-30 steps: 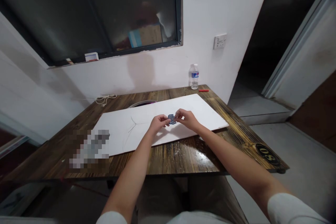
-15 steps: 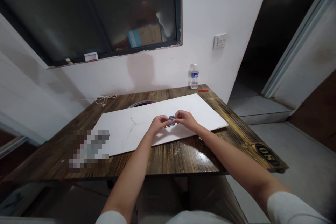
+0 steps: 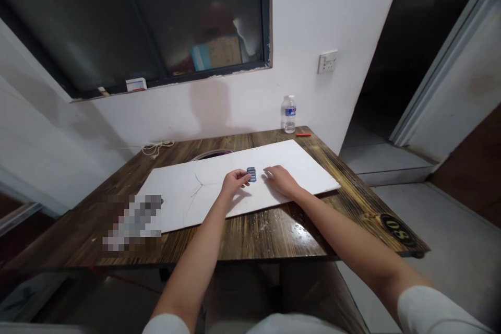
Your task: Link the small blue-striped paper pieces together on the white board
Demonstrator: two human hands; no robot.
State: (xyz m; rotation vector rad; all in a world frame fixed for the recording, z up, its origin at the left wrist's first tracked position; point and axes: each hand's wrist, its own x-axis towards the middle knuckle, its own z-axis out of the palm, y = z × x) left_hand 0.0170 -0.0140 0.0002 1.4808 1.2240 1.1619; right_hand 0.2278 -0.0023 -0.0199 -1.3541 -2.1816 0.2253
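My left hand (image 3: 234,181) pinches a small blue piece with pale bands (image 3: 251,174) by its left side, just above a white board (image 3: 315,169). The piece's exact kind is too small to make out. To its right, my right hand (image 3: 281,180) hovers over the board with fingers extended and nothing in them. A gap separates those fingertips from the blue piece. On the board's left half, thin dark curved lines (image 3: 201,185) show.
The board lies on a dark wooden table (image 3: 250,237). Near the wall stand a water bottle (image 3: 289,115), a red stick-like item (image 3: 303,134) and a coiled white cord (image 3: 155,148). A round rim (image 3: 203,155) shows behind the board. Something at the left is pixelated.
Both hands were on the blue piece; the right one has let go and drawn slightly right. The left hand has shifted a little left and up with the piece.
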